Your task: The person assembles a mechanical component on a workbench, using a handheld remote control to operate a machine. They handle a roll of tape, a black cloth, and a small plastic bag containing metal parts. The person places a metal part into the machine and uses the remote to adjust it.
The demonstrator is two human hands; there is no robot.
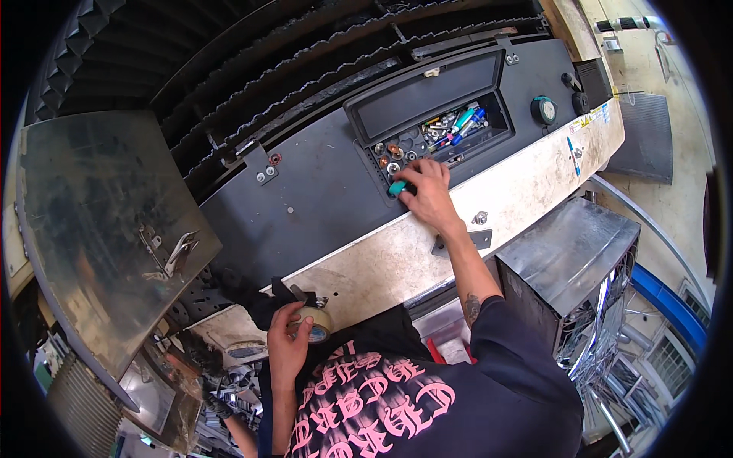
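Right now the right hand point(426, 191) is stretched out to the open tool compartment point(435, 133) set in the dark machine panel point(321, 191), fingers curled and pinching a small teal-handled tool point(398, 188) right at the compartment's lower left corner, by the little cups of fittings point(393, 153). Down at the panel's near edge, the left hand point(286, 347) is wrapped around a roll of tape point(314, 322), thumb across its face, held close to the chest above a black cloth or glove point(279, 294) draped on the pale ledge point(397, 259). To do this well, I'd say keep that pinch firm and lift the teal piece straight up over the compartment lip so it doesn't snag the loose markers and bits point(454, 126) heaped at the far right corner, and mind the raised lid point(424, 91) standing just behind. Keeping the tape steady against the body looks sensible, so that arm doesn't bump the big metal sheet point(99, 229) leaning at the left, or the steel box point(569, 259) off to the right of the elbow
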